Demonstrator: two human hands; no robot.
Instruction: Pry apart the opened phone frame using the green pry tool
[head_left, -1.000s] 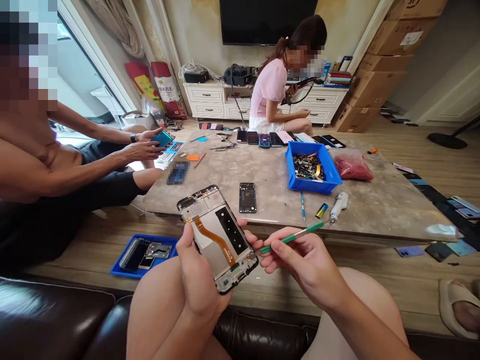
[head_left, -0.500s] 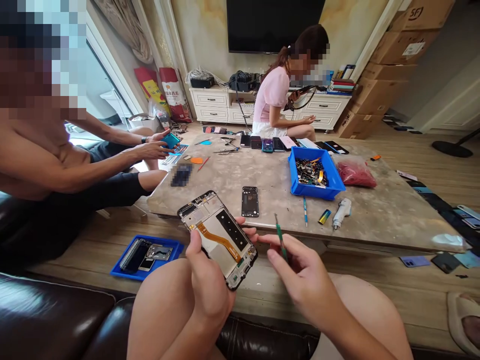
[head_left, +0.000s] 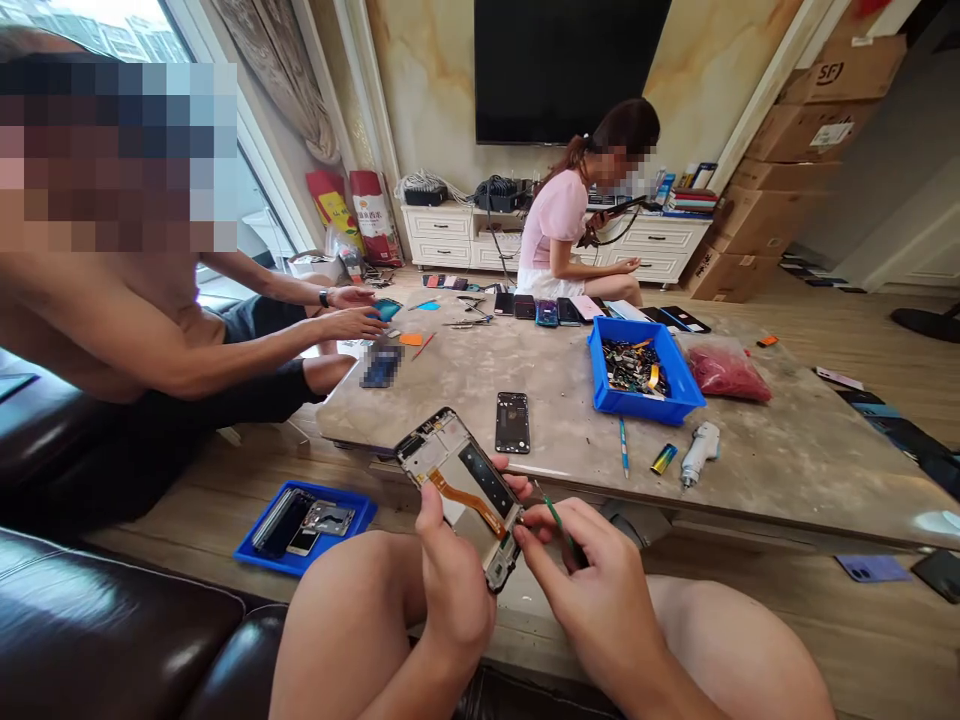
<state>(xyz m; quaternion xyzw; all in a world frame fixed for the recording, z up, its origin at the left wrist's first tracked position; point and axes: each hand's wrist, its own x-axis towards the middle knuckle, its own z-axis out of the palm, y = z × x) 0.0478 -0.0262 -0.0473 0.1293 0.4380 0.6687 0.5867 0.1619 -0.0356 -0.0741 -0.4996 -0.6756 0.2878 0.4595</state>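
My left hand (head_left: 459, 570) is wrapped around an opened phone (head_left: 461, 500), thumb on its near edge and fingertips showing past the far edge. Bare inner metal faces up, with an orange ribbon cable running toward the lower end. In my right hand (head_left: 600, 565) lies a slim green tool (head_left: 559, 517), its thin tip pointing up and away from the phone. The thumb and forefinger of that hand come together at the phone's lower right edge; whatever is between them is too small to tell. Beyond the phone, a black phone back cover (head_left: 512, 422) lies on the table (head_left: 450, 375).
A blue bin (head_left: 649, 408) of small parts stands beside a bag of red material (head_left: 726, 372). A white tool (head_left: 701, 455), a battery-like cylinder (head_left: 664, 459) and a pencil (head_left: 624, 447) lie nearby. Left, a person handles a phone; another sits behind the table. A blue tray (head_left: 244, 550) rests below.
My right hand has moved left to the phone's lower edge, its thumb and forefinger now closed there. The green tool has tilted over in the hand. The camera view has shifted slightly.
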